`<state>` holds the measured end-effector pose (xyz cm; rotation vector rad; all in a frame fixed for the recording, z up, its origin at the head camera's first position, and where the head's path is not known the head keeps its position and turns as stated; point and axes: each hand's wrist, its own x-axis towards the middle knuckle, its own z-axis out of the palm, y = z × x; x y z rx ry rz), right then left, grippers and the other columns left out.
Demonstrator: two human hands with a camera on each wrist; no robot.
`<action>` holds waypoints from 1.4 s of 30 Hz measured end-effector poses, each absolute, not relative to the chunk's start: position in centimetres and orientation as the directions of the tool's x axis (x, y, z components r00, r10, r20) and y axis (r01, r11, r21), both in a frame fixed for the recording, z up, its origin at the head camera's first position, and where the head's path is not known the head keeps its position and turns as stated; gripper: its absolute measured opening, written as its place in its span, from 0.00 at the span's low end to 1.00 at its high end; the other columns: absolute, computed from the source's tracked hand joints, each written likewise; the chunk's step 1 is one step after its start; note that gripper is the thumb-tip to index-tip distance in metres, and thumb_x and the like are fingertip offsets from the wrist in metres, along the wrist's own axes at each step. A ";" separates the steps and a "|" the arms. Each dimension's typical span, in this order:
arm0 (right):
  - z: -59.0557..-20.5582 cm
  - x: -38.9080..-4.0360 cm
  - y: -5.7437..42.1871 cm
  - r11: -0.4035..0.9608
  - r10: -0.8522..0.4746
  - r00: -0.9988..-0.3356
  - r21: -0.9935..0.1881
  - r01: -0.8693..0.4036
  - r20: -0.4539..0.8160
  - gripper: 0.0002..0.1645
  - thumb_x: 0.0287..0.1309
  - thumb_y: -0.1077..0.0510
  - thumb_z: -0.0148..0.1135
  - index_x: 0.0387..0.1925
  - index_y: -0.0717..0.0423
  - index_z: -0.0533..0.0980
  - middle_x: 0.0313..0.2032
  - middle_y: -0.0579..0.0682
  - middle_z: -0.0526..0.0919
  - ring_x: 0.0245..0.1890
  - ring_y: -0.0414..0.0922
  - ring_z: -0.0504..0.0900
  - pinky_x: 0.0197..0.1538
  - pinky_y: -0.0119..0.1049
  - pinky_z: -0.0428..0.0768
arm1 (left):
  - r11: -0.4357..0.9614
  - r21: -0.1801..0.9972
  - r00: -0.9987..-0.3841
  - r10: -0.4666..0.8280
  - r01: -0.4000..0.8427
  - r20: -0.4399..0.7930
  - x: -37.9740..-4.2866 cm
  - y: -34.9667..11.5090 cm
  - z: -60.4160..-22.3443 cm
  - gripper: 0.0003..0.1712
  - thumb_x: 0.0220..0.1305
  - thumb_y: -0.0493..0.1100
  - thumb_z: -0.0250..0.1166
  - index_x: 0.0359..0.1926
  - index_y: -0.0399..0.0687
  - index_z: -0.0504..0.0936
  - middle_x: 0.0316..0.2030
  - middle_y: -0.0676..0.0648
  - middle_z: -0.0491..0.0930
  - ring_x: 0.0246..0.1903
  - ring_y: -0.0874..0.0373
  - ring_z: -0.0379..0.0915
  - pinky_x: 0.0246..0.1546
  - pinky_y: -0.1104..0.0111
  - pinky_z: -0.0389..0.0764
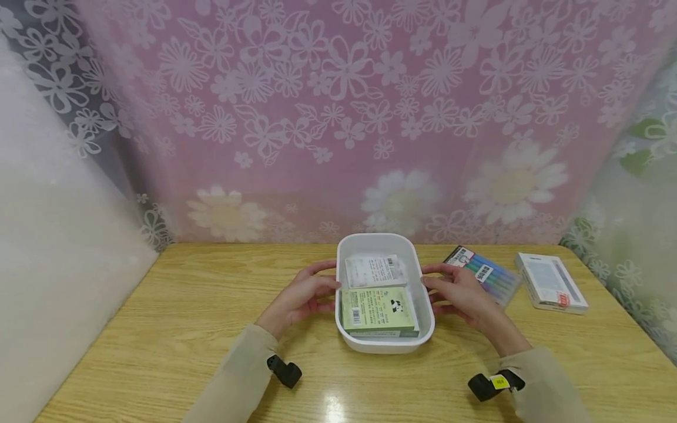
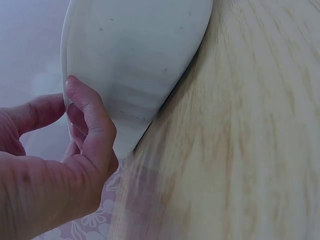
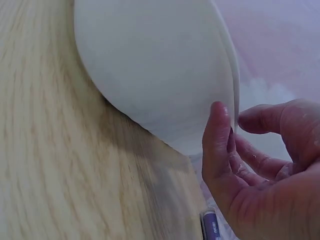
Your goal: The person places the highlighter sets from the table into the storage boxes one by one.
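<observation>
At the centre of the frame, the left grip and right grip are pinching both sides of a white basin. Green panda box and white packet are already lying inside; marker pack and white box are apparently remaining, at right.

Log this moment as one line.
left hand: grips bin; right hand: grips bin; in bin: green box, white pack; right of bin: pen pack, white box
</observation>
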<state>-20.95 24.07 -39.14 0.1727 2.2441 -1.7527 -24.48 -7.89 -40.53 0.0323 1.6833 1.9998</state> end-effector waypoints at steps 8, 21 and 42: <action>-39.2 -20.6 23.8 0.423 -0.073 -0.975 -0.892 0.160 -0.209 0.29 0.74 0.51 0.57 0.69 0.61 0.67 0.43 0.55 0.85 0.35 0.44 0.87 0.38 0.41 0.88 | -0.096 0.922 -0.865 0.393 -0.376 -0.312 -24.5 -7.9 -40.7 0.38 0.67 0.34 0.61 0.76 0.48 0.62 0.64 0.35 0.78 0.41 0.61 0.83 0.33 0.68 0.83; -39.4 -20.6 24.3 0.538 -0.087 -0.993 -0.843 0.018 -0.077 0.29 0.70 0.46 0.62 0.64 0.58 0.74 0.42 0.57 0.84 0.36 0.46 0.87 0.38 0.43 0.89 | -0.098 0.924 -0.865 0.399 -0.371 -0.305 -24.6 -7.9 -40.8 0.38 0.65 0.34 0.62 0.75 0.47 0.63 0.63 0.35 0.78 0.41 0.60 0.82 0.33 0.68 0.83; -38.6 -20.1 30.1 0.809 -0.051 -0.974 -0.563 -0.171 0.222 0.29 0.68 0.46 0.64 0.62 0.60 0.76 0.51 0.65 0.85 0.49 0.60 0.84 0.41 0.43 0.81 | -0.088 0.926 -0.868 0.389 -0.367 -0.307 -24.5 -7.9 -40.6 0.37 0.66 0.34 0.62 0.75 0.48 0.64 0.65 0.34 0.77 0.43 0.59 0.83 0.34 0.67 0.83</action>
